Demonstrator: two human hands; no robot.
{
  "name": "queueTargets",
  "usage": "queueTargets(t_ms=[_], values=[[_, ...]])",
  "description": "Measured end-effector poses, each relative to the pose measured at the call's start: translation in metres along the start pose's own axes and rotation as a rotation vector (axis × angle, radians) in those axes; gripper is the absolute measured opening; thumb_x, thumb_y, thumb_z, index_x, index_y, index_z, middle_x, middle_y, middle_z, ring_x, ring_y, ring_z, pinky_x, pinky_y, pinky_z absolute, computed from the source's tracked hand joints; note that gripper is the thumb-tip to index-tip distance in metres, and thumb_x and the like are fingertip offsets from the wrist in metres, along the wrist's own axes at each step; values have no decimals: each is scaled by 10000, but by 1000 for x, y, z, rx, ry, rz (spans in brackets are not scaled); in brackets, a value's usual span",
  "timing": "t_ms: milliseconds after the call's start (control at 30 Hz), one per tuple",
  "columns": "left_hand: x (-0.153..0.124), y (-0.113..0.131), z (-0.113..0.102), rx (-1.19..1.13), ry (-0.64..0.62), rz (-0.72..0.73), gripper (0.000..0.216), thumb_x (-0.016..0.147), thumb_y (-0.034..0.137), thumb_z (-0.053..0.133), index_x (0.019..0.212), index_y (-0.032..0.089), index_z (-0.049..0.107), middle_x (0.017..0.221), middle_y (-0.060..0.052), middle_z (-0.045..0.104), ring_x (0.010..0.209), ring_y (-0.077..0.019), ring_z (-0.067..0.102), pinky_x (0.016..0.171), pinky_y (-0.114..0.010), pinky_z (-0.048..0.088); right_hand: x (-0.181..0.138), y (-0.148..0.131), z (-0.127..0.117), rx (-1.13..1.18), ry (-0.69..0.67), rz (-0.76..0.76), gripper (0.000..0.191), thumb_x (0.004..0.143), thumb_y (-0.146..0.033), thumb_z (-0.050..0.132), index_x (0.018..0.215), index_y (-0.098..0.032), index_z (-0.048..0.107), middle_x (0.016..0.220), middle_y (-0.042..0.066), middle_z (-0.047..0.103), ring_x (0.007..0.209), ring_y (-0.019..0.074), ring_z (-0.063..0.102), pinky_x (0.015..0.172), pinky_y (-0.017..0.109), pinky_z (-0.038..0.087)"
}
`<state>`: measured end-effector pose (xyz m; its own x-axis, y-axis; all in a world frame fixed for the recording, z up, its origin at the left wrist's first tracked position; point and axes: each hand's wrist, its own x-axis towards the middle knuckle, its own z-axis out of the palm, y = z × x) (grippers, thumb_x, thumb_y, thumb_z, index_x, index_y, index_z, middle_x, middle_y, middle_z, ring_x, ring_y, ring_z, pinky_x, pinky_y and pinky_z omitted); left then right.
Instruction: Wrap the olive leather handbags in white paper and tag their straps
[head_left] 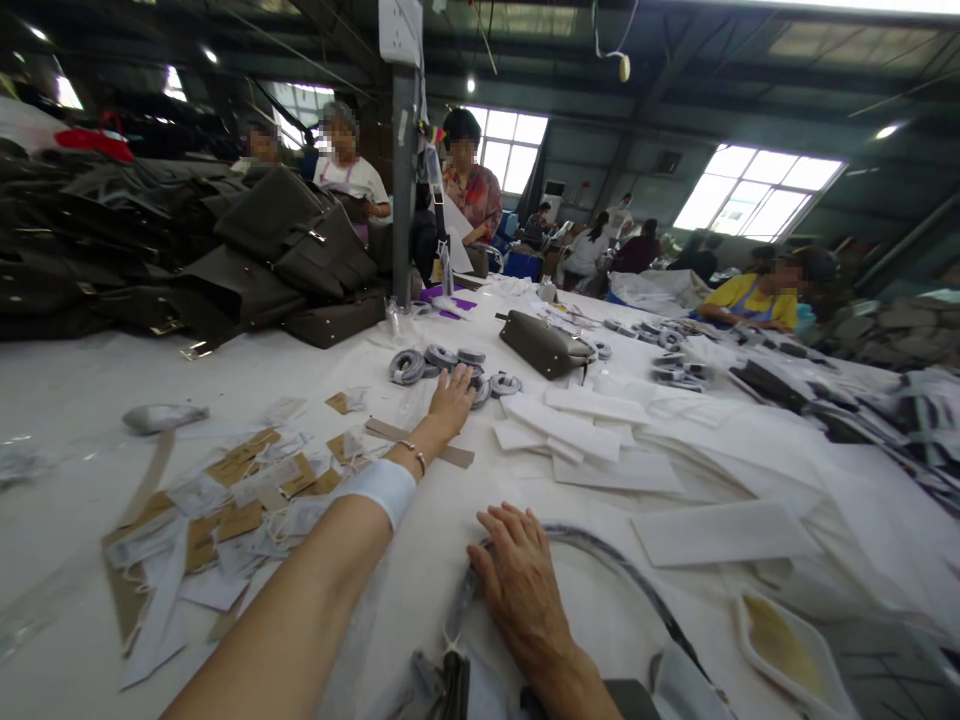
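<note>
My left hand is stretched far out over the white table, its fingers spread and touching a coiled grey strap in a cluster of such rolls. My right hand lies flat near me, fingers apart, resting on a grey bag strap that curves off to the right. A dark bag part sits at the bottom edge below that hand.
Brown tags and white slips litter the left. White folded sheets lie to the right. An olive handbag stands beyond the rolls, stacked dark bags at the back left. Several people work around the table.
</note>
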<state>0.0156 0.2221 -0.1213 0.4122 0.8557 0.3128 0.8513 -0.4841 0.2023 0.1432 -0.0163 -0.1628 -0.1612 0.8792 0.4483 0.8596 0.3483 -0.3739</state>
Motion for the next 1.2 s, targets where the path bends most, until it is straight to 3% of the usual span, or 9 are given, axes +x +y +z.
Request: queueTargets(t_ms=[233, 400, 500, 633, 800, 900, 967, 1067, 1200], values=[[-8, 12, -17, 93, 15, 74, 302, 841, 68, 479, 1076, 98, 666, 1492, -192, 417, 1464, -309, 218, 1182, -570, 91, 7, 0, -9, 177, 106, 99, 316, 931, -284, 519, 1239, -240, 578, 1243, 102, 633, 1194, 279, 548, 1091, 545, 357], [-75, 73, -56, 41, -9, 235, 344, 766, 326, 675, 1048, 129, 692, 1453, -177, 470, 1449, -331, 238, 1197, -525, 112, 23, 3, -45, 340, 375, 268, 333, 946, -365, 477, 1221, -208, 582, 1244, 119, 619, 1197, 263, 538, 1056, 491, 405], [-128, 117, -68, -145, -41, 330, 384, 741, 382, 720, 1016, 114, 705, 1343, -206, 561, 1395, -340, 338, 1193, -518, 132, 29, 8, -69, 331, 496, 354, 357, 933, -397, 481, 1206, -196, 594, 1235, 121, 624, 1180, 265, 547, 1056, 484, 395], [-165, 144, -67, -268, -113, 311, 434, 754, 524, 731, 954, 140, 703, 1316, -201, 578, 1346, -348, 409, 1165, -547, 188, 25, 15, -86, 284, 430, 375, 362, 895, -403, 513, 1160, -184, 628, 1194, 121, 651, 1142, 274, 570, 1026, 474, 414], [-145, 96, -69, -155, -22, 88, 200, 888, 327, 614, 1029, 188, 649, 1311, -107, 590, 1243, -245, 516, 1083, -405, 366, 5, 21, -93, 245, 3, 224, 229, 854, -319, 576, 1036, -222, 675, 1061, 73, 695, 1043, 254, 611, 974, 428, 449], [-126, 49, -63, -66, -41, 3, 256, 898, 156, 534, 1139, 153, 619, 1286, -127, 603, 1209, -240, 546, 1044, -378, 413, -9, 19, -87, 182, -233, 145, 240, 820, -238, 627, 1057, -237, 667, 1059, 56, 688, 1044, 252, 610, 953, 400, 456], [-119, 23, -53, -3, -74, -22, 324, 898, 79, 487, 1200, 126, 594, 1316, -149, 583, 1248, -237, 524, 1067, -381, 403, -15, 16, -79, 102, -295, 123, 267, 802, -179, 636, 1062, -237, 648, 1072, 59, 672, 1048, 259, 601, 928, 388, 455], [-111, -6, -38, 83, -148, -17, 280, 933, 135, 510, 1202, 123, 585, 1294, -134, 591, 1233, -240, 536, 1050, -444, 429, -16, 13, -68, 0, -334, 146, 206, 808, -118, 596, 984, -224, 607, 1020, 55, 652, 982, 240, 604, 849, 341, 458], [-93, -24, -24, 168, -278, 61, 264, 930, 333, 590, 1113, 144, 611, 1122, -75, 644, 1006, -209, 634, 882, -439, 540, -4, 20, -65, -107, -421, 174, 180, 812, -61, 544, 912, -210, 562, 947, 33, 638, 883, 198, 607, 770, 283, 428]])
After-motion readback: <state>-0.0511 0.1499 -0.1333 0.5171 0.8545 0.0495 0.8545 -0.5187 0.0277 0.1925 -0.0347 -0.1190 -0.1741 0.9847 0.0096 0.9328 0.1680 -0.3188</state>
